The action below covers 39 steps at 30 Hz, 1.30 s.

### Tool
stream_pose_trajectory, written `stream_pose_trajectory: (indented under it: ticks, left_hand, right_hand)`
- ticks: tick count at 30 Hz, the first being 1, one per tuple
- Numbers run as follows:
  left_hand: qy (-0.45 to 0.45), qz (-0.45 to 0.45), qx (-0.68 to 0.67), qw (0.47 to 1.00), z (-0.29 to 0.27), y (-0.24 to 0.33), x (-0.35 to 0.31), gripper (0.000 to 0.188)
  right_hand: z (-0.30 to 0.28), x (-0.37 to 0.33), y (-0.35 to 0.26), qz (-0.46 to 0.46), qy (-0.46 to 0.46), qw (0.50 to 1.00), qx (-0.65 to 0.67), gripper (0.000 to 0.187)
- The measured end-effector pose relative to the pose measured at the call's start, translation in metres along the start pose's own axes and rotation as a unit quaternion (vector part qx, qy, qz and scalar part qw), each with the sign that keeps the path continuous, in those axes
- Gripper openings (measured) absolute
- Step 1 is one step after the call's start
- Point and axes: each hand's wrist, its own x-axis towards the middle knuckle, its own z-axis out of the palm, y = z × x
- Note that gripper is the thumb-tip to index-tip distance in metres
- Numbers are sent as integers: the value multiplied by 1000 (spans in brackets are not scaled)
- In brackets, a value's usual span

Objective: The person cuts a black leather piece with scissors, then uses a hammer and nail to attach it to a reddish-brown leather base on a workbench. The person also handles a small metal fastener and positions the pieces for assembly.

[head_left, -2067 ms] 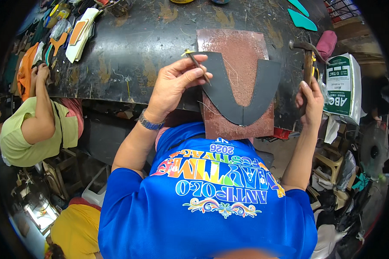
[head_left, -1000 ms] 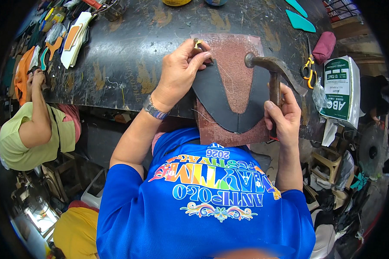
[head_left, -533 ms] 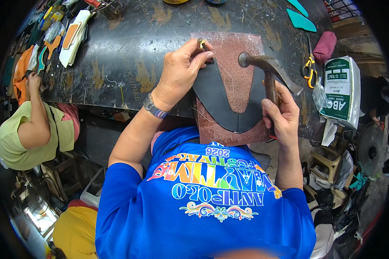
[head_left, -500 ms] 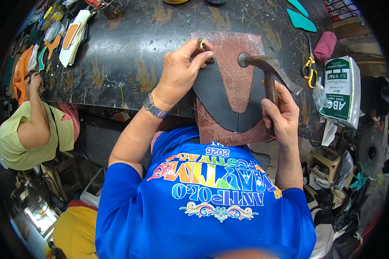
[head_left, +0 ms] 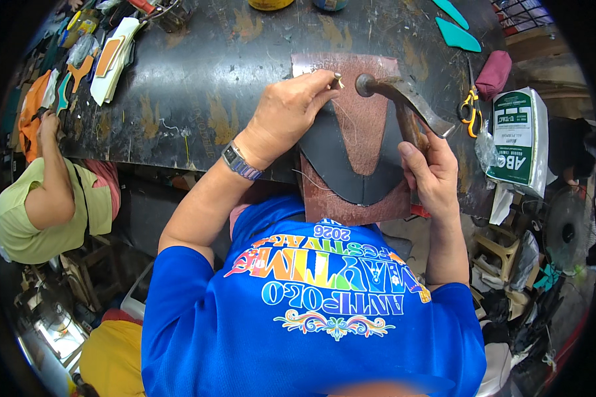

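My left hand point(head_left: 288, 116) is closed, with thumb and fingers pinching a short metal punch point(head_left: 338, 76) whose top end shows. Its lower end is hidden by the fingers. Below lies a black U-shaped shoe upper point(head_left: 351, 185), its curved end toward me, on a rough reddish-brown board point(head_left: 367, 132). A loose thread point(head_left: 321, 180) trails over its left side. My right hand point(head_left: 434, 172) grips a hammer point(head_left: 404, 99) by its wooden handle. The round striking face hangs just right of the punch, apart from it.
Yellow-handled scissors point(head_left: 470, 112), a maroon pouch point(head_left: 495, 75) and a green-and-white package point(head_left: 520, 142) sit on the right. Teal pieces point(head_left: 458, 36) lie at the far right. White and tan pieces point(head_left: 114, 59) are at the left, where a person in light green point(head_left: 49, 205) sits.
My left hand has moved right and slightly nearer, bringing the punch closer to the hammer. The hammer head has shifted a little left. The shoe upper stays on the board.
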Motion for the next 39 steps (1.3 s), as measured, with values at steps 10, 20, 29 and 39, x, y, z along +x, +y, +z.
stream_pose_trajectory:
  ticks: [10,20,29,39]
  left_hand:
    - [14,32,39,999,5,1,-6,19]
    - [29,-183,-228,956,2,-8,-5,12]
    - [-1,-156,-195,968,-1,-8,-8,12]
    - [3,-148,-185,972,-2,-5,-9,12]
  right_hand:
    - [-1,14,-74,-96,-67,972,-205,47]
    - [-4,-3,-38,34,-27,997,-66,47]
    - [-3,-6,-26,-6,-11,999,-30,53]
    - [2,-5,-27,30,-10,999,3,49]
